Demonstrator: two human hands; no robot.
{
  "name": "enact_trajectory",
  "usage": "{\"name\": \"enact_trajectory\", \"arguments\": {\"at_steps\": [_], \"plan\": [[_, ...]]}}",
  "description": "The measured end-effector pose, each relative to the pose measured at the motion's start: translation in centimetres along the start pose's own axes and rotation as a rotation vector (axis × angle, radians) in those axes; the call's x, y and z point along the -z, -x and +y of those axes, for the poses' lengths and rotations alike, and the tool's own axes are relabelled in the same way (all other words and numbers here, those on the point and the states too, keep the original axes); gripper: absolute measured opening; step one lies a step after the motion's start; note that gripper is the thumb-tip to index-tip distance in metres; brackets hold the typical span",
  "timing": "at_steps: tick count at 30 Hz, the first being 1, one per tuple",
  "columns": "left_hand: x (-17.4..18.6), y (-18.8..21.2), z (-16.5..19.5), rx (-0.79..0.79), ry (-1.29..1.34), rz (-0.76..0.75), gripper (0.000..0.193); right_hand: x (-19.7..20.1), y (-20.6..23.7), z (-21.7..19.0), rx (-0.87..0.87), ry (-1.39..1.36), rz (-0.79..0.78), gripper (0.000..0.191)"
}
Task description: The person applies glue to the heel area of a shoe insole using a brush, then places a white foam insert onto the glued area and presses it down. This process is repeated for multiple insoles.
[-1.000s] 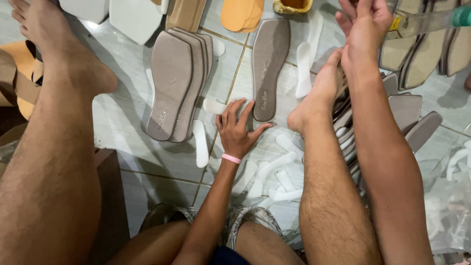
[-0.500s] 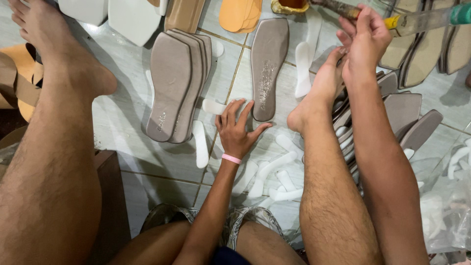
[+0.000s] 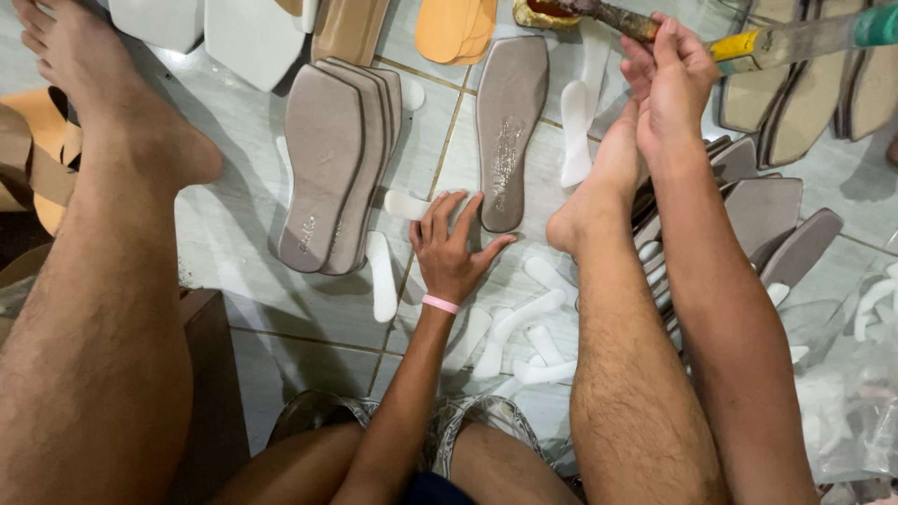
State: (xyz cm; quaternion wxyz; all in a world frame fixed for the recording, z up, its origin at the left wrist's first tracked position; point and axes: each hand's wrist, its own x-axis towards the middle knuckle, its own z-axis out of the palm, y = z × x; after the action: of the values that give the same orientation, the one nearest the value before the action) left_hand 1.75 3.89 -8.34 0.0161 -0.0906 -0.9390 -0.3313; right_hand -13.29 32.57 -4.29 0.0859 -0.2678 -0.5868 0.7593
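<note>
My left hand (image 3: 452, 251), with a pink band on the wrist, rests flat on the tiled floor, fingers spread, its fingertips just below the heel end of a single grey insole (image 3: 510, 122) that carries a glue smear. My right hand (image 3: 672, 86) is raised at the top right and is closed around the handle of a glue-caked brush (image 3: 608, 16), whose tip reaches toward a yellowish glue pot (image 3: 541, 13). A fan of grey insoles (image 3: 332, 159) lies to the left of my left hand. My bare legs frame the scene.
Small white foam strips (image 3: 513, 329) litter the floor around my left hand. More grey insoles (image 3: 776, 220) are stacked at the right under my right leg. Orange soles (image 3: 456, 26) and white pieces (image 3: 234, 33) lie at the top. Clear plastic bags (image 3: 847, 393) sit at lower right.
My right hand has come down slightly and the brush is now visibly in its grip, reaching toward the pot. My left hand has stayed on the floor.
</note>
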Motion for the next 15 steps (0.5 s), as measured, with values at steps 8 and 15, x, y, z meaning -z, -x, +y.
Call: {"name": "enact_trajectory", "arguments": {"at_steps": [8, 15], "plan": [[0.00, 0.02, 0.01, -0.004, 0.001, 0.018, 0.073, -0.63, -0.33, -0.11, 0.081, 0.076, -0.011, 0.028], [0.12, -0.06, 0.08, -0.003, -0.007, 0.018, 0.073, -0.79, -0.21, -0.03, 0.057, 0.115, 0.028, 0.029]]}}
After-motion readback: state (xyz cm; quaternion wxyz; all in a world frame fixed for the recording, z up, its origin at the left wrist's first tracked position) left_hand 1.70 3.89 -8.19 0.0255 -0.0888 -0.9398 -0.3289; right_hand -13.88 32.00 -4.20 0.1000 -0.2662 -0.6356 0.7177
